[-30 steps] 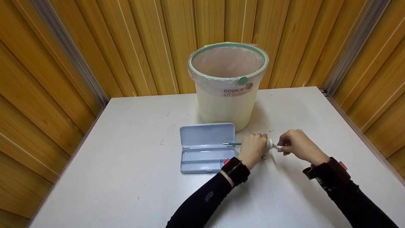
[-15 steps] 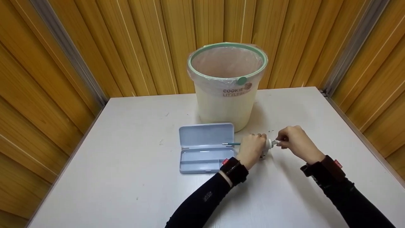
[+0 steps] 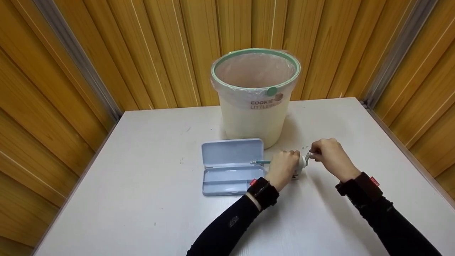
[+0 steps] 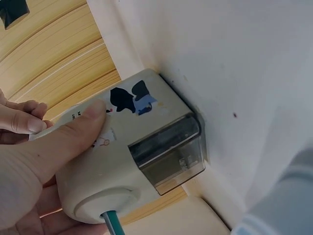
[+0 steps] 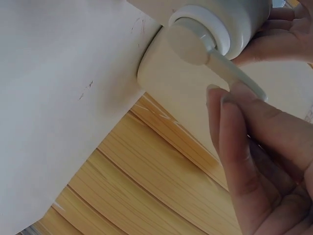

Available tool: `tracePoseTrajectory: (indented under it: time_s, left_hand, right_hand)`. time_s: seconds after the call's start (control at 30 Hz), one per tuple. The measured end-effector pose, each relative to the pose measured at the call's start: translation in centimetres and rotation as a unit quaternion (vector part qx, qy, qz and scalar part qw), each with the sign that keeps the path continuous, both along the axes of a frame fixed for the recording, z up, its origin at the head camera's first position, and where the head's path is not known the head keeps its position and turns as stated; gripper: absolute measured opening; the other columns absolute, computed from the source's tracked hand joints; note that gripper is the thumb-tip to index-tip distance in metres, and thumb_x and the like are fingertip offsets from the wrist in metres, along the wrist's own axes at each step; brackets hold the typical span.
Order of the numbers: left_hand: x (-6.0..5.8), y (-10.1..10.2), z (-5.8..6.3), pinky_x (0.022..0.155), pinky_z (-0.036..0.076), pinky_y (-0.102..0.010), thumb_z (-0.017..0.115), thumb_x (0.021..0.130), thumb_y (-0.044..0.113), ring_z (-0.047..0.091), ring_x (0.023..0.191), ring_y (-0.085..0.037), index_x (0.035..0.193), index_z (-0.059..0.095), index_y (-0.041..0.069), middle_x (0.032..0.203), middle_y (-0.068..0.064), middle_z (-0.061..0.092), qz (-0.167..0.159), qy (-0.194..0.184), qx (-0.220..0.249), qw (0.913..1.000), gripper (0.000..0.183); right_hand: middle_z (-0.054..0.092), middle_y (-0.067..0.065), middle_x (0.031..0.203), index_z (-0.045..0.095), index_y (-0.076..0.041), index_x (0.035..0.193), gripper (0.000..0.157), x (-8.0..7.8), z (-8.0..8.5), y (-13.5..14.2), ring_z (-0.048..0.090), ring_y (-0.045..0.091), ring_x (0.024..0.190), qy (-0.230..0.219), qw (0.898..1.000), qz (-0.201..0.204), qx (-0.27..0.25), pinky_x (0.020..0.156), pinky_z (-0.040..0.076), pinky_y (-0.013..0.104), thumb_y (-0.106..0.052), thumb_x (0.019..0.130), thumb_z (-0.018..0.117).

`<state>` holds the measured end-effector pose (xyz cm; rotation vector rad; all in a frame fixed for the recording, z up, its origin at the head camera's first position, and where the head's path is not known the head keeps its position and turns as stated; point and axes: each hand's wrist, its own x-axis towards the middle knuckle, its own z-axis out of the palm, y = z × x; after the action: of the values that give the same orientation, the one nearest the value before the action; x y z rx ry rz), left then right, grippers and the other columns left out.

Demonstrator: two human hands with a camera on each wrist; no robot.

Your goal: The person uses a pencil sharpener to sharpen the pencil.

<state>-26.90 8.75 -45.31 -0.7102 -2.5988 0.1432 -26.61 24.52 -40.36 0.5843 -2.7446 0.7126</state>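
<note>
My left hand (image 3: pixel 283 165) grips a cream-coloured rotary pencil sharpener (image 4: pixel 117 164) with dark stickers, its thumb across the top. A teal pencil (image 4: pixel 112 221) sticks out of the sharpener's hole; its eraser end points left in the head view. On the sharpener's side is a clear shavings drawer (image 4: pixel 171 159). At the opposite end, my right hand (image 3: pixel 332 158) pinches the tip of the crank handle (image 5: pixel 230 71) between thumb and fingers. In the head view my left hand covers most of the sharpener.
An open light-blue pencil case (image 3: pixel 233 151) lies left of my left hand, its tray split by dividers. Behind it stands a cream bin (image 3: pixel 254 122) with a green rim and a clear liner. Wood-panelled walls (image 3: pixel 160 53) edge the white table (image 3: pixel 142 170).
My right hand has moved up and slightly left in the head view, turning the crank handle with it. My left hand and the pencil have stayed nearly still.
</note>
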Motion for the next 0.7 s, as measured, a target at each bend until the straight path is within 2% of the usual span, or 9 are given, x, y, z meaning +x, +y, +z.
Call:
tracePoseTrajectory:
  time_s: [0.3,0.53,0.7]
  left_hand:
    - [0.0,0.0,0.1,0.063,0.056,-0.02,0.078,0.078,0.016,0.068,0.075,-0.006,0.101,0.069,0.021,0.092,0.01,0.072,-0.002,-0.013,-0.003,0.9999,0.025]
    - [0.0,0.0,0.0,0.063,0.056,-0.02,0.077,0.08,0.016,0.069,0.076,-0.007,0.102,0.07,0.021,0.092,0.01,0.073,-0.002,-0.018,0.011,0.9998,0.024]
    - [-0.2,0.0,0.0,0.062,0.056,-0.02,0.077,0.08,0.016,0.069,0.074,-0.007,0.101,0.07,0.021,0.09,0.01,0.073,-0.002,-0.012,0.011,0.9999,0.023]
  right_hand:
    - [0.07,0.013,0.071,0.068,-0.001,0.07,0.011,-0.4,-0.3,-0.2,0.06,0.021,0.062,0.011,1.0,-0.017,0.005,0.056,0.045,0.03,0.002,0.076,0.077]
    - [0.07,0.016,0.073,0.067,0.001,0.072,0.01,-0.5,-0.9,-0.4,0.065,0.03,0.067,0.037,0.999,-0.036,0.006,0.062,0.051,0.043,0.002,0.076,0.076]
    - [0.07,0.016,0.073,0.067,0.002,0.073,0.009,-0.8,-1.5,-0.4,0.066,0.031,0.067,0.06,0.997,-0.043,-0.001,0.063,0.052,0.045,0.002,0.077,0.075]
